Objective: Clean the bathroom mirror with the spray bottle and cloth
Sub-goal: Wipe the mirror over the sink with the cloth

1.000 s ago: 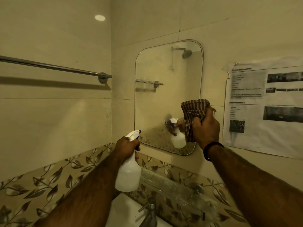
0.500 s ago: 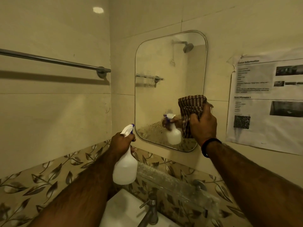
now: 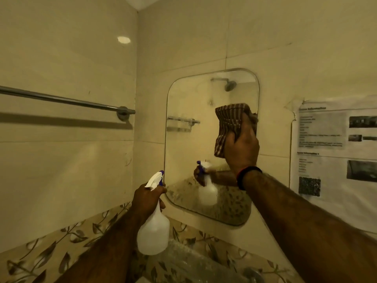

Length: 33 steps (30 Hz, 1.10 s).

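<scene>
A rounded rectangular mirror (image 3: 189,144) hangs on the beige tiled wall ahead. My right hand (image 3: 241,148) grips a brown striped cloth (image 3: 229,123) and holds it against the right side of the glass, about mid-height. My left hand (image 3: 148,198) grips the neck of a white spray bottle (image 3: 153,233) with a purple nozzle, held below and left of the mirror's lower left corner, nozzle pointing toward the glass. The lower glass looks smeared and reflects the bottle and my left hand.
A chrome towel bar (image 3: 65,100) runs along the left wall. A printed paper sheet (image 3: 334,156) is taped to the wall right of the mirror. Below the mirror are a glass shelf (image 3: 195,260) and a leaf-patterned tile band (image 3: 61,246).
My right hand has slid the cloth upward on the mirror's right side. The view has tilted up, so the tap and basin have dropped out of sight. The left hand still holds the bottle.
</scene>
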### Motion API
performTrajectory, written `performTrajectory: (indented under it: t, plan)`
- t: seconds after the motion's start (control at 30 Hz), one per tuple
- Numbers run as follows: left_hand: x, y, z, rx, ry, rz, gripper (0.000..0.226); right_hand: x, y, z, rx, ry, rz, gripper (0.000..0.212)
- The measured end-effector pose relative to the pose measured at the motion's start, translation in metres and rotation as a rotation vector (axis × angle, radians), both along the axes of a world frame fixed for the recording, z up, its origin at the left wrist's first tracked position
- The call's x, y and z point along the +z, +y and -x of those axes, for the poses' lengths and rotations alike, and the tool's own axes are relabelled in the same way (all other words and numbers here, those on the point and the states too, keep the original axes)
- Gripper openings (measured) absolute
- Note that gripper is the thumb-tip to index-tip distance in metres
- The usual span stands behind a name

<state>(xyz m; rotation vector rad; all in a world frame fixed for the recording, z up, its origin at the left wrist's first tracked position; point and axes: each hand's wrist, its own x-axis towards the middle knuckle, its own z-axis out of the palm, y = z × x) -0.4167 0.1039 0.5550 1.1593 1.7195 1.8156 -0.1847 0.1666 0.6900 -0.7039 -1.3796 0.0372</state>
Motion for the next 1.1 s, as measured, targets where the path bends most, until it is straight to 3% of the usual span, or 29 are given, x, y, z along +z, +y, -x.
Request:
performTrajectory:
  t: [0.13, 0.33, 0.57, 0.93, 1.1]
  plan:
    - [0.015, 0.008, 0.001, -0.025, 0.014, -0.044, 0.021, 0.045, 0.005, 0.007, -0.142, -0.048, -0.235, 0.059]
    - [0.017, 0.025, 0.002, -0.090, -0.035, -0.096, 0.024, 0.088, 0.018, 0.008, -0.442, -0.387, -0.434, 0.068]
    - [0.001, 0.047, -0.003, -0.121, -0.103, -0.094, 0.027, 0.099, 0.041, 0.014, -0.712, -0.871, -0.366, 0.059]
    - [0.004, 0.063, -0.011, -0.057, -0.100, -0.065, 0.050, 0.080, 0.055, 0.027, -0.748, -0.964, -0.269, 0.071]
    - [0.002, 0.068, -0.018, -0.048, -0.120, -0.039, 0.055, 0.088, 0.058, 0.015, -0.725, -1.121, -0.329, 0.067]
